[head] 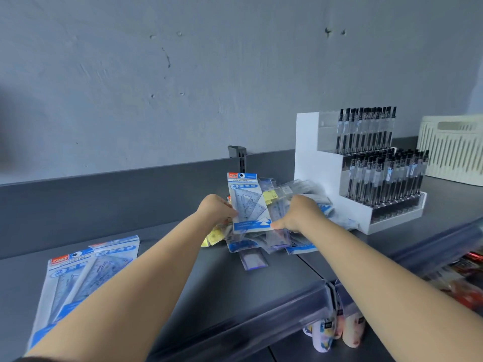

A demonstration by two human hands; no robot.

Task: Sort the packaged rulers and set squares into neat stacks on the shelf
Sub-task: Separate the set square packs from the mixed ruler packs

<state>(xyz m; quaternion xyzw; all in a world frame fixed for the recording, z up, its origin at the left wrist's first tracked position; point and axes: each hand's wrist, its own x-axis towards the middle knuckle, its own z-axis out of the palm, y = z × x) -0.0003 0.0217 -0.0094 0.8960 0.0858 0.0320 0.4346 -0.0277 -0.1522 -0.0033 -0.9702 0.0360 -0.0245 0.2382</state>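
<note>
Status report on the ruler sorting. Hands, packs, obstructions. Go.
Left hand holds a geometric set pack upright. Right hand rests on the jumbled pile. Two packs laid out left. Pen display crowds the pile's right.

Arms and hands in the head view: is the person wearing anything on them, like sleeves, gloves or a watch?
Both forearms are bare right up to the frame edge. The left hand and right hand carry no gloves, and no watch or bracelet shows at either wrist. The fingers are too blurred to rule out rings.

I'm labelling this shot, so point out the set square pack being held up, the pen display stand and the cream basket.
set square pack (247, 202): head view, on its clear front.
pen display stand (307, 152): head view, on its white side wall.
cream basket (452, 152): head view, on its slatted front.
</note>
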